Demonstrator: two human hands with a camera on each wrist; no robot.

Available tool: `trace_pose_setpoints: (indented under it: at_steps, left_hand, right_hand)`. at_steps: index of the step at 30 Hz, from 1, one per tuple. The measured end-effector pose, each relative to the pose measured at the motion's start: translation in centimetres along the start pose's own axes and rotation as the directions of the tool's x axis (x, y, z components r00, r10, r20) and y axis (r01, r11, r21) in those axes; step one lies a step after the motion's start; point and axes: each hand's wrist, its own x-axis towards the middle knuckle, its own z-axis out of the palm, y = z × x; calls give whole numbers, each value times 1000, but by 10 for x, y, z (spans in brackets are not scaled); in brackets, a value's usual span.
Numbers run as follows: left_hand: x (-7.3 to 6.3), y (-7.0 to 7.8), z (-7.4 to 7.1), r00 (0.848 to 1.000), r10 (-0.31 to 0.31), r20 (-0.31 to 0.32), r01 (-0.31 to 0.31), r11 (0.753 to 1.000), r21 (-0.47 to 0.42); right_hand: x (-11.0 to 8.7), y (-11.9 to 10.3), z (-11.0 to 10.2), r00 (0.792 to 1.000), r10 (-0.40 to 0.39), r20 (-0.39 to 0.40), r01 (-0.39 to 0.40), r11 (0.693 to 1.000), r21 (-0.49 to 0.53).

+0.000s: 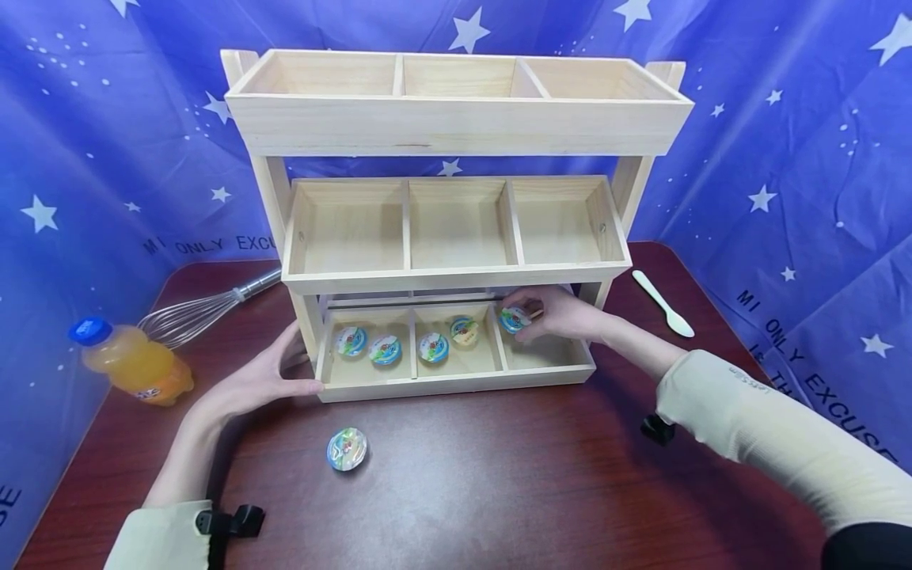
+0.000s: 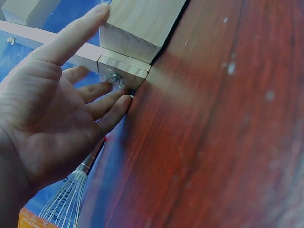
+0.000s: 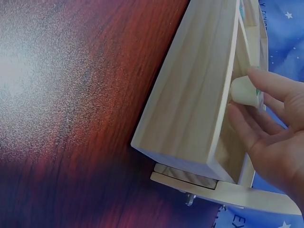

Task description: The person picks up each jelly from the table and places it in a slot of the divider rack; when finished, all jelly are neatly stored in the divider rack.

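My right hand (image 1: pixel 559 313) pinches a small jelly cup (image 1: pixel 514 319) with a printed lid, over the right compartment of the bottom tray (image 1: pixel 456 385). In the right wrist view, the pale side of that cup (image 3: pixel 244 90) shows between thumb and fingers. My left hand (image 1: pixel 264 376) rests against the wooden rack's lower left corner; its thumb touches the tray and its fairly straight fingers reach beside the leg's wing nut (image 2: pixel 114 77). Two jelly cups (image 1: pixel 385 350) lie in the left compartment and two more (image 1: pixel 433 347) in the middle one. Another jelly cup (image 1: pixel 347 450) sits on the table in front.
Above are the rack's middle tray (image 1: pixel 456 279) and top tray (image 1: pixel 456 127), each with three compartments. A whisk (image 1: pixel 207 311) and an orange drink bottle (image 1: pixel 138 364) are at left. A white plastic spoon (image 1: pixel 663 303) lies at right. Blue starry cloth (image 1: pixel 784 158) surrounds the table.
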Motion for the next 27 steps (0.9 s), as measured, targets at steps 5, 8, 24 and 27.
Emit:
trace_pose_setpoints:
  at_steps: [5,8,24,27]
  left_hand:
    - [0,0,0,1000,5,1,-5,1000,-3]
    - [0,0,0,1000,13,2,-13,1000,-9]
    - [0,0,0,1000,2,-1,-2,1000,12]
    - [1,0,0,1000,3,3,-3,1000,5]
  right_hand:
    - [2,3,3,1000,-4,11,4,1000,-5]
    - [3,5,5,1000,3,24,-3,1000,-6]
    - [2,10,13,1000,3,4,-2,992,-123]
    - [1,10,14,1000,16,-5,-16,992,-125]
